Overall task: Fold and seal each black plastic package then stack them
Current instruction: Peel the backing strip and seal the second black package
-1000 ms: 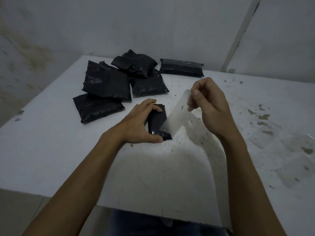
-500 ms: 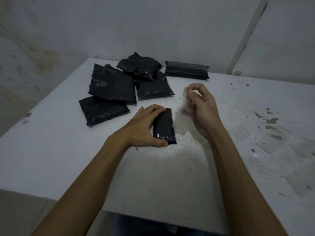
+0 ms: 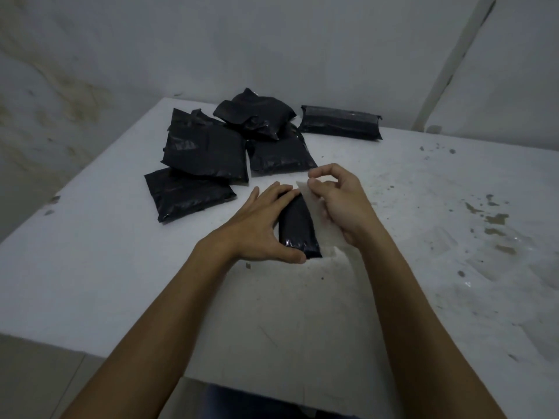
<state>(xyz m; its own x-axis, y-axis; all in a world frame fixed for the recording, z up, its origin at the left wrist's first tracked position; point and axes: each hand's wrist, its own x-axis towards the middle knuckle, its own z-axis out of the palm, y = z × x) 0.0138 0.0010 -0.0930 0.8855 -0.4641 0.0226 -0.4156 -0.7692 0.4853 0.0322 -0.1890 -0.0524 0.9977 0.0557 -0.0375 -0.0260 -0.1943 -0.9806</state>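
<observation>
Folded black package [image 3: 298, 228] lying on the white table [image 3: 90, 267], long axis running near to far, wedged directly between both hands. Left hand [image 3: 260, 225] clasped round its left flank, thumb at the near end, fingertips at the far end. Right hand [image 3: 338, 201] just beside on the right, pinching a translucent strip [image 3: 304, 186] near the far end, apparently for sealing; unsealed packages [image 3: 205, 152] heaped beyond, far left.

White table [image 3: 423, 237] sitting in dim room, dirty spots showing on top. Grey stained wall [image 3: 90, 55] standing behind. Pale pipe [image 3: 447, 71] leaning up right.
</observation>
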